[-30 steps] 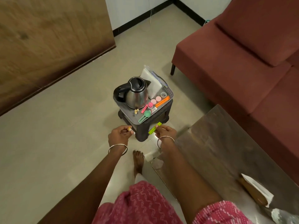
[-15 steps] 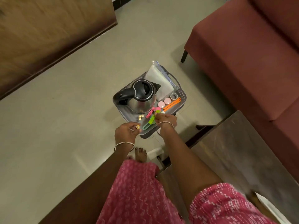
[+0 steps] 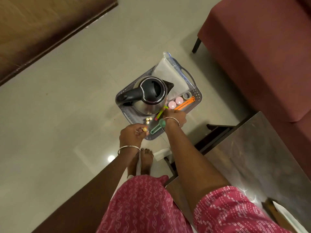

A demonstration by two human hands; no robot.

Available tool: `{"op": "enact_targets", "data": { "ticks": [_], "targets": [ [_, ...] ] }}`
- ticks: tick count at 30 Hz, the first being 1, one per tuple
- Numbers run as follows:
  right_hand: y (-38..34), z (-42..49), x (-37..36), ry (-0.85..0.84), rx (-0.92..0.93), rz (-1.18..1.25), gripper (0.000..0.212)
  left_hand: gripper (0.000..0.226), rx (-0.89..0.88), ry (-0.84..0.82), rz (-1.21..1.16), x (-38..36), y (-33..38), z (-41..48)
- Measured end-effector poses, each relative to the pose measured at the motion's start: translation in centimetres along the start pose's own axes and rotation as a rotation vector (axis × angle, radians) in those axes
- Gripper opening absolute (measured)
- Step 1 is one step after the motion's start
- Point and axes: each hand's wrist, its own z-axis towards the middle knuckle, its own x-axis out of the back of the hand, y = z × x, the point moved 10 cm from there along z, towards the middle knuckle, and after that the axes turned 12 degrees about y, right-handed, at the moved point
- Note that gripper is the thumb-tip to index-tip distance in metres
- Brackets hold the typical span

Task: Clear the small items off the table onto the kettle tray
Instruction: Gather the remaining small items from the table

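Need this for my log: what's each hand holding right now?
Left hand: pinches a small yellow item.
Right hand: holds a green stick beside the kettle.

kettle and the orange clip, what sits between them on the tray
Two pink round lids sit side by side between the kettle and the orange clip on the tray, plain in the head view.

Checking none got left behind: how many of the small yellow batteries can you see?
4. Three stand in a cluster on the tray, by the kettle's base: left battery, right battery, near battery. The left hand pinches the fourth battery. The right hand may hide others.
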Motion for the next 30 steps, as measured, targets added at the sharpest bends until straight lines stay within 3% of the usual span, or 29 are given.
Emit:
{"op": "enact_targets", "data": {
  "ticks": [6,12,16,21,26,30],
  "targets": [
    [0.0,-0.8,1.1,0.025,0.114,0.018,0.013,0.022,0.014,-0.025,0.031,-0.9,-0.1,0.4],
    [0.8,-5.5,-0.4,-0.338,0.553,-0.096,0.026,0.022,-0.018,-0.034,0.129,-1.9,0.3,0.4],
    [1.5,-7.4,-1.4,-0.391,0.745,-0.229,0.028,0.025,-0.074,-0.055,0.185,-2.4,0.5,0.5],
    [1.3,-7.2,-2.1,-0.413,0.815,-0.234,0.021,0.024,-0.112,-0.064,0.136,-2.2,0.8,1.2],
    [1.6,-6.3,-2.0,-0.328,0.838,-0.251,0.018,0.028,-0.113,-0.183,0.042,-3.2,1.0,1.1],
    [1.7,-5.0,-2.2,-0.238,0.790,-0.306,0.018,0.035,-0.020,-0.011,0.114,-1.5,-0.2,2.1]
  ]
}}
